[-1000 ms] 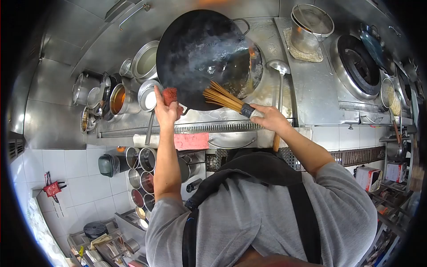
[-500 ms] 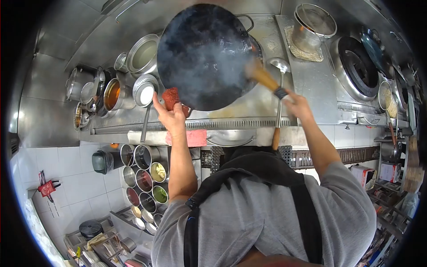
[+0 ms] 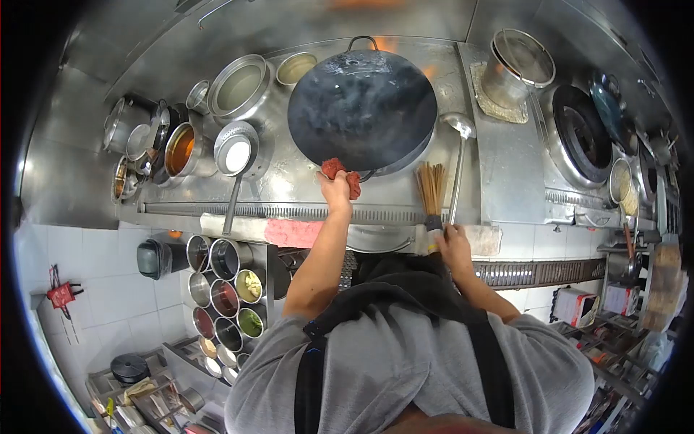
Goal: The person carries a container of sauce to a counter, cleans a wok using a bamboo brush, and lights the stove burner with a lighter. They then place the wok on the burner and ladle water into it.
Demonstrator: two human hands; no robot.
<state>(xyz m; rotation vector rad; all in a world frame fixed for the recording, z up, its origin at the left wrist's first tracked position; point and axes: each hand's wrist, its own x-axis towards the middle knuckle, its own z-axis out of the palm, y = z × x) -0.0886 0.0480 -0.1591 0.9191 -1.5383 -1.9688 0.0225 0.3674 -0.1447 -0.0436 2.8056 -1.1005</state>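
Head view: left hand (image 3: 335, 192) clasps red cloth (image 3: 353, 185) at wok (image 3: 363, 112), judged steadying, firm grip needed next; right hand (image 3: 455, 249), beside brush (image 3: 433, 189), hold undeterminable.

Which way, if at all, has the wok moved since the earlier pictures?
Yes, rightward: the wok now shows a gap from the pot of pale liquid on its left, whose edge it overlapped in view earlier.

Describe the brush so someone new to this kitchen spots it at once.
Start at the big black wok on the steel stove. Off its near right side, pointing away from the person, is the brush, next to the ladle. Unlike that shiny metal ladle, it is a fanned bundle of thin tan sticks.
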